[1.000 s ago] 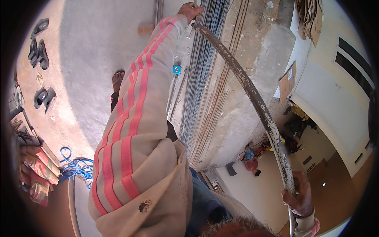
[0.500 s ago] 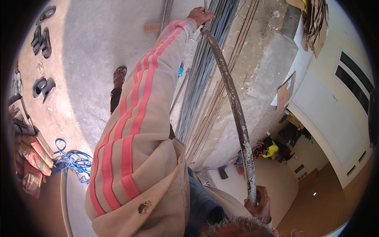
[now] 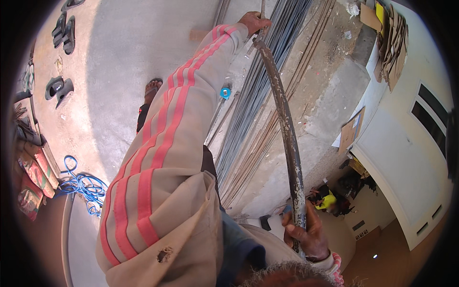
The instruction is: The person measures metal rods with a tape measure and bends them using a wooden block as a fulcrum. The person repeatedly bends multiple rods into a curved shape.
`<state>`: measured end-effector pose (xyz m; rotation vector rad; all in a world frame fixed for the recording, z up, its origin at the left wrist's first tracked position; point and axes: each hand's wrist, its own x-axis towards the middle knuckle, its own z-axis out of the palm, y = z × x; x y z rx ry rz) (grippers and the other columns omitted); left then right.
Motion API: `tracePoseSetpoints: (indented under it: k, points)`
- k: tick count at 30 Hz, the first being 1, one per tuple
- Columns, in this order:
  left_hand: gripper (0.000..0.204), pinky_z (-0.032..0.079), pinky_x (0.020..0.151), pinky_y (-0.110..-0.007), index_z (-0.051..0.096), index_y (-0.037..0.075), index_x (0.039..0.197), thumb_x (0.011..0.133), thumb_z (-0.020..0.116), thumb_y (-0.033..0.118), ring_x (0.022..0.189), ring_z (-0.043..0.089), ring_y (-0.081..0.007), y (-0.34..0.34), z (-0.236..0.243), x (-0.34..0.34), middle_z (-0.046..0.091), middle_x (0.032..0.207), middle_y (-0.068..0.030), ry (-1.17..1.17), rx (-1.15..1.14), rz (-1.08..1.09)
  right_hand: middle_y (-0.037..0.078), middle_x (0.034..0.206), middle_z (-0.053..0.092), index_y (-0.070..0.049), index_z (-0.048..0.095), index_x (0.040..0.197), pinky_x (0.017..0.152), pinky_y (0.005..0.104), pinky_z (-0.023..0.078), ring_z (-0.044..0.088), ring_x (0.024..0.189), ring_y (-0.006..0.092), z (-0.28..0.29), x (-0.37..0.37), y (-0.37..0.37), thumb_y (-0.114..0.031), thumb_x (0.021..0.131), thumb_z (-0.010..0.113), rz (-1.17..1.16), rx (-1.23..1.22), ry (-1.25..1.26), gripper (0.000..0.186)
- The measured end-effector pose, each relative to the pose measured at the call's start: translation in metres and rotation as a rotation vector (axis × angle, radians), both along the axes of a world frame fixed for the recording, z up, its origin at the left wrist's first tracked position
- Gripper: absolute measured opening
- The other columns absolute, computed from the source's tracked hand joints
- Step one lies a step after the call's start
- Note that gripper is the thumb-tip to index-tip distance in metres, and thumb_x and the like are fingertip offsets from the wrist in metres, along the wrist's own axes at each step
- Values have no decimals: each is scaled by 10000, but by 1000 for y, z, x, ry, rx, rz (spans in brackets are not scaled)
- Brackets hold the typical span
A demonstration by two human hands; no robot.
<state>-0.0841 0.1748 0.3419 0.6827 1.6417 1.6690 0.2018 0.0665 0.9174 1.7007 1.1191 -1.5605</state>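
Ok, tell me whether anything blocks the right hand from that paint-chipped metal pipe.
Nothing visible does: the right hand is wrapped directly around the paint-chipped metal pipe, near the pipe's lower end in the picture.

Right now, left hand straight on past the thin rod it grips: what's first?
Probably the bundle of grey rods, just right of the left hand; depth between them is unclear.

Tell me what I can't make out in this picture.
In the head view:
- Thin rod in the left hand: upper end cut off by the top edge.
- Grey rods: far ends cut off by the top edge.
- Pole: a stretch hidden by the right hand.
- Person in yellow: too small and blurred to tell their activity.
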Motion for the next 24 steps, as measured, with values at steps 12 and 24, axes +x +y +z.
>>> tracePoseSetpoints:
  k: [12,24]
  points:
    - [310,523,698,-352,685,121,977,850,664,403,748,647,-217,14,14,5,663,841,-103,60,-22,-75,35,804,544,77,365,1378,631,217,382,468,693,78,-31,26,-23,-201,814,750,-115,184,135,737]
    - [296,517,653,-421,712,173,1029,738,688,124,678,645,-313,47,-45,-8,654,707,-114,1221,101,82,26,771,568,99,412,1363,647,227,403,506,691,87,-53,61,-23,-367,757,805,23,231,99,860]
